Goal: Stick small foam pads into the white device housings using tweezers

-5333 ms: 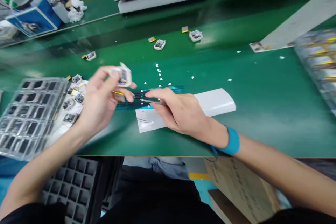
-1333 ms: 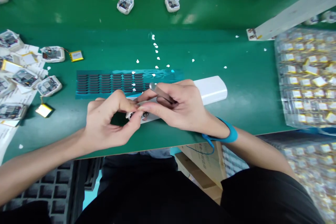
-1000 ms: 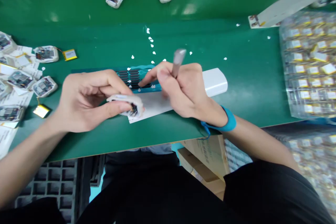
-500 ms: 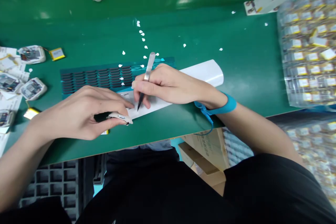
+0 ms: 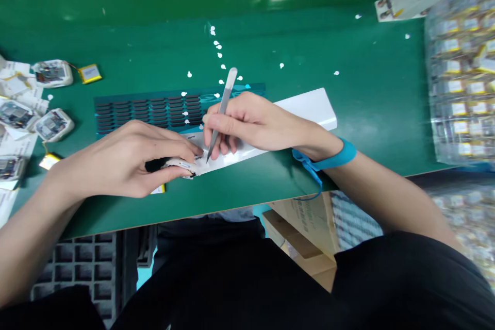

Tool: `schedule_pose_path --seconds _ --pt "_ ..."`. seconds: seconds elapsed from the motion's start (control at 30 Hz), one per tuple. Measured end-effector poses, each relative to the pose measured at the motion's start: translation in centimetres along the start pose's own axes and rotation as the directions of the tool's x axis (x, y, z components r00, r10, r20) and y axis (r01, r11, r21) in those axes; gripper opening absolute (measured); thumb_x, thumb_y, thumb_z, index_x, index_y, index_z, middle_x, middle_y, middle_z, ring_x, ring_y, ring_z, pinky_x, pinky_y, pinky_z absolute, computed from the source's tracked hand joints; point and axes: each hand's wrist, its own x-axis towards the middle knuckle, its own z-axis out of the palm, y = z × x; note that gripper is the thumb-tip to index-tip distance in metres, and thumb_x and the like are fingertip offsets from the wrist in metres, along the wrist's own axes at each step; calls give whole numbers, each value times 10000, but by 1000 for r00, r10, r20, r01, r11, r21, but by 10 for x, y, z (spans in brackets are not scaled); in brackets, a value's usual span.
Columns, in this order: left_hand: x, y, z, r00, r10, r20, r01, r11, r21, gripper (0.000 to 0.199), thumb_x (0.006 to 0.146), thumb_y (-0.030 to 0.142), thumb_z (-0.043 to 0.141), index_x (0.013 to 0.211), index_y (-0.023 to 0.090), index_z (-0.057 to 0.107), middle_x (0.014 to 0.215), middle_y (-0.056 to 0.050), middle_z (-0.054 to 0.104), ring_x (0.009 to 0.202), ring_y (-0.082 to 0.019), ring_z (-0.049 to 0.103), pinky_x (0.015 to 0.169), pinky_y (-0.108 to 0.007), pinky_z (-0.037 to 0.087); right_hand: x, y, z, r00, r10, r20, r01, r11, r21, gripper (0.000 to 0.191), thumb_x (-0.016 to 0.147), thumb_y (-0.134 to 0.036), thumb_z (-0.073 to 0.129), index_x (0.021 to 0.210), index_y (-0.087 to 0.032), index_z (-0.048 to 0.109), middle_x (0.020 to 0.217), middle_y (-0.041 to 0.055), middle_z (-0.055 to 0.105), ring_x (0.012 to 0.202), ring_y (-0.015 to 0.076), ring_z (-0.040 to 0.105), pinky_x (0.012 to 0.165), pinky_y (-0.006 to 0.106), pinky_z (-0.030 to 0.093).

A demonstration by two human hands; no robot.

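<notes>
My left hand (image 5: 133, 160) pinches a small white device housing (image 5: 181, 164) between thumb and fingers, near the table's front edge. The fingers cover much of the housing. In my right hand (image 5: 247, 121) is a pair of metal tweezers (image 5: 224, 103), gripped like a pen with its dark tip pointing down. That tip is just right of the housing, over a white strip sheet (image 5: 307, 108) lying under both hands. Whether the tip touches the sheet or holds anything, I cannot tell. Behind my hands lies a sheet with rows of black pieces (image 5: 147, 108).
Open white device housings (image 5: 54, 73) with yellow-edged batteries (image 5: 89, 73) lie at left. Small white stickers (image 5: 223, 66) dot the green table (image 5: 309, 41). A clear tray (image 5: 456, 113) of batteries stands at right. A blue wrist strap (image 5: 336, 157) trails a cord.
The whole view has shifted slightly. The far end of the white strip sheet looks less curled. My right hand and the tweezers have moved slightly; both hands keep their hold.
</notes>
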Motion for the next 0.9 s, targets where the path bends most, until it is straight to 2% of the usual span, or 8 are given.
schedule_pose_path --seconds 0.07,0.17,0.27,0.33,0.37,0.53,0.77,0.9 --pt "2 2 0 999 -28 -17 28 999 -21 175 974 256 715 1091 272 844 1113 -56 844 994 -265 821 875 -312 645 1 1 -2 999 5 -32 -1 993 120 459 1071 -549 581 876 -154 710 762 10 792 627 85 727 593 162 574" --pt "5 7 4 986 -113 -124 99 989 -114 110 934 255 760 996 237 849 920 -45 849 730 -206 798 637 -240 606 1 -2 -4 985 -44 -165 78 975 208 403 1024 -555 665 897 -173 665 780 10 799 683 107 764 590 167 595" --pt "9 17 13 889 -349 -298 246 910 -333 82 908 262 791 948 206 836 736 -13 795 551 -160 720 487 -213 542 -2 -9 1 915 -133 -380 240 939 248 296 1041 -452 686 907 -191 648 747 -3 792 666 116 765 562 177 604" --pt "12 24 19 817 -452 -358 266 846 -462 91 901 241 789 965 193 834 731 -5 780 538 -154 717 481 -212 560 -3 -14 6 868 -168 -467 300 928 223 237 1043 -382 698 910 -189 659 738 -2 789 633 117 753 548 186 605" --pt "13 28 22 809 -462 -363 249 829 -501 104 894 218 788 983 190 835 739 -2 779 546 -152 723 501 -212 581 -3 -16 9 858 -174 -483 304 931 203 230 1037 -371 708 908 -186 666 733 0 787 616 116 745 540 189 603" --pt "16 35 34 879 -382 -286 119 756 -644 302 809 59 790 1073 200 835 899 -4 816 710 -144 787 722 -212 677 -3 -19 19 884 -158 -441 233 965 122 312 1029 -442 705 863 -178 680 697 5 771 544 106 710 510 195 602" --pt "14 35 41 876 -357 -324 46 732 -680 419 822 18 793 1164 257 831 960 22 826 757 -137 809 760 -196 691 -5 -20 19 883 -187 -430 236 970 64 303 1035 -444 695 865 -194 703 728 -35 773 554 78 706 514 165 592" --pt "13 38 43 855 -377 -357 55 750 -659 404 822 22 796 1168 228 827 980 4 832 744 -148 812 752 -216 700 -5 -23 20 865 -165 -474 218 974 59 352 1006 -486 721 830 -182 703 699 -32 759 552 77 703 520 164 595"
